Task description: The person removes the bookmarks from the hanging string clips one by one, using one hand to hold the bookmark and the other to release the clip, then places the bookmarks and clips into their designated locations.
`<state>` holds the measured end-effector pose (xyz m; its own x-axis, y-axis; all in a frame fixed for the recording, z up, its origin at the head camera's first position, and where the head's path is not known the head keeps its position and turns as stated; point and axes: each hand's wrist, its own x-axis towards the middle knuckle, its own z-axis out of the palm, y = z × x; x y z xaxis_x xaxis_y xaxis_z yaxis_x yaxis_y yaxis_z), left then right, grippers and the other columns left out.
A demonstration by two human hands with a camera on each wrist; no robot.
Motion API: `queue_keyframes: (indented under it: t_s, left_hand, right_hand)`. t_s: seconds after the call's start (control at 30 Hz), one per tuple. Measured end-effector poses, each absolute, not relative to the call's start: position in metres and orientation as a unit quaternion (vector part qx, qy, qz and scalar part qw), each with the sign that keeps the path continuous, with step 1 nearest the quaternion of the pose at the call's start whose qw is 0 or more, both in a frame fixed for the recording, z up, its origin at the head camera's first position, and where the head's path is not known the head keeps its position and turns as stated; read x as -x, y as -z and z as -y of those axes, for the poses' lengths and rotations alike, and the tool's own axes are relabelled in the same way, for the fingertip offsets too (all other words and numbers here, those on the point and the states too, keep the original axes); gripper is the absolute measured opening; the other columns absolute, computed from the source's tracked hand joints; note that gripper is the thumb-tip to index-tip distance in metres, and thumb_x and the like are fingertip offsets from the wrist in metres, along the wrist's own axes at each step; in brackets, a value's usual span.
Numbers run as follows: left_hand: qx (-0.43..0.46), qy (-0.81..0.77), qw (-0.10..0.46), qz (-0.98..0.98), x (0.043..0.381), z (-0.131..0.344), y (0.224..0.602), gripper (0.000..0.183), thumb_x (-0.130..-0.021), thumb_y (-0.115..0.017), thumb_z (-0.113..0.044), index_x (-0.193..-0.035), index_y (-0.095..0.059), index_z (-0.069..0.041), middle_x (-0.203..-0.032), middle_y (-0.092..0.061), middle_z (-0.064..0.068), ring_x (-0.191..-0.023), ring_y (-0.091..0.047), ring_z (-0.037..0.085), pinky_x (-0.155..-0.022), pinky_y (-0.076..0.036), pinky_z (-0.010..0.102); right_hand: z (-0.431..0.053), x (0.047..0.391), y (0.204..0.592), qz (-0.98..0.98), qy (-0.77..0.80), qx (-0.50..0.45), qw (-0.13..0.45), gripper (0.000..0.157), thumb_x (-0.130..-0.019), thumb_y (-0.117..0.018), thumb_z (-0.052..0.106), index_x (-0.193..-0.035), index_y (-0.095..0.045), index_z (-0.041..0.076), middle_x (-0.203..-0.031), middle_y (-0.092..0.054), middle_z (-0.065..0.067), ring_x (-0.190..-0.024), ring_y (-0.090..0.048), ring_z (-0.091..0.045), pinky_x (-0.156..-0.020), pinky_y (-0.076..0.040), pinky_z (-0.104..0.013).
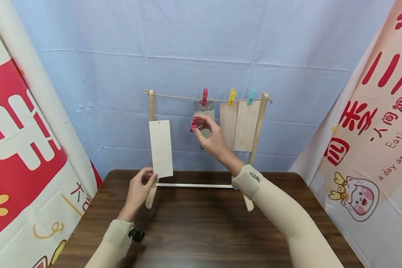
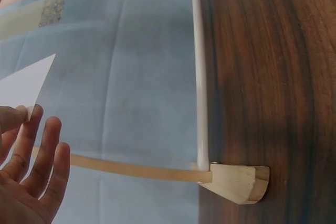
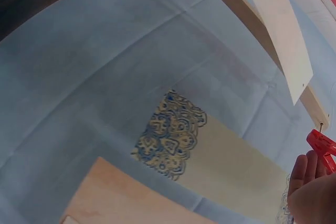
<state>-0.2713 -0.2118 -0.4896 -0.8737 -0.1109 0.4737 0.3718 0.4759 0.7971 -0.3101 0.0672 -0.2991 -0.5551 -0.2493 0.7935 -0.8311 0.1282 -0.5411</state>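
Observation:
My left hand [image 1: 142,188] pinches the bottom corner of a cream paper card [image 1: 161,149] between thumb and fingers. The card stands upright before the rack's left post, a small hole near its top edge. In the left wrist view the remaining fingers [image 2: 50,156] spread loosely away from it. With thumb and fingertips my right hand [image 1: 214,137] grips a red clothespin [image 1: 193,124], below the string [image 1: 181,97]. Behind that hand hangs a card with a blue patterned band [image 3: 170,135], partly hidden, under another red clothespin [image 1: 205,96].
A yellow clothespin [image 1: 232,97] and a teal clothespin [image 1: 251,96] sit on the string above a pinkish card [image 1: 227,119] and a pale card [image 1: 246,126]. The wooden rack has a white crossbar [image 1: 194,185] and stands on a dark wood table [image 1: 201,230]. Printed banners flank it.

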Motion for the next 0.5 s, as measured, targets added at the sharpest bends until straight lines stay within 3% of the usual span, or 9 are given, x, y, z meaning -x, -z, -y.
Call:
queue_keyframes:
  t_s: [0.1, 0.2, 0.33, 0.5]
  left_hand:
    - [0.078, 0.496, 0.241, 0.83, 0.269, 0.212, 0.492, 0.018, -0.104, -0.075, -0.016, -0.12, -0.073, -0.008, -0.096, -0.078, 0.008, -0.08, -0.07, 0.021, -0.073, -0.052, 0.021]
    - [0.077, 0.489, 0.236, 0.836, 0.265, 0.213, 0.495, 0.018, -0.105, -0.074, -0.019, -0.12, -0.073, -0.01, -0.095, -0.077, 0.005, -0.081, -0.068, 0.017, -0.073, -0.051, 0.023]
    - [0.074, 0.491, 0.226, 0.838, 0.26, 0.213, 0.5, 0.019, -0.105, -0.074, -0.019, -0.121, -0.073, -0.01, -0.097, -0.078, 0.009, -0.084, -0.072, 0.022, -0.073, -0.051, 0.023]
    - [0.078, 0.499, 0.223, 0.834, 0.257, 0.214, 0.503, 0.018, -0.104, -0.074, -0.015, -0.121, -0.072, -0.008, -0.099, -0.078, 0.016, -0.087, -0.075, 0.032, -0.074, -0.052, 0.021]
  right_hand:
    - [-0.072, 0.31, 0.303, 0.7, -0.537, -0.385, 0.27, 0.037, -0.096, -0.069, -0.016, -0.132, -0.06, -0.018, -0.112, -0.068, -0.034, -0.101, -0.066, -0.047, -0.093, -0.054, -0.065]
    - [-0.077, 0.31, 0.309, 0.703, -0.535, -0.383, 0.269, 0.036, -0.096, -0.069, -0.016, -0.131, -0.061, -0.018, -0.111, -0.068, -0.034, -0.1, -0.067, -0.046, -0.091, -0.056, -0.055]
    - [-0.084, 0.312, 0.319, 0.705, -0.54, -0.376, 0.264, 0.037, -0.096, -0.068, -0.016, -0.132, -0.06, -0.018, -0.112, -0.068, -0.034, -0.1, -0.067, -0.046, -0.09, -0.056, -0.051]
    - [-0.091, 0.31, 0.327, 0.703, -0.548, -0.367, 0.267, 0.037, -0.096, -0.068, -0.017, -0.132, -0.06, -0.019, -0.112, -0.068, -0.036, -0.1, -0.066, -0.05, -0.089, -0.054, -0.058]
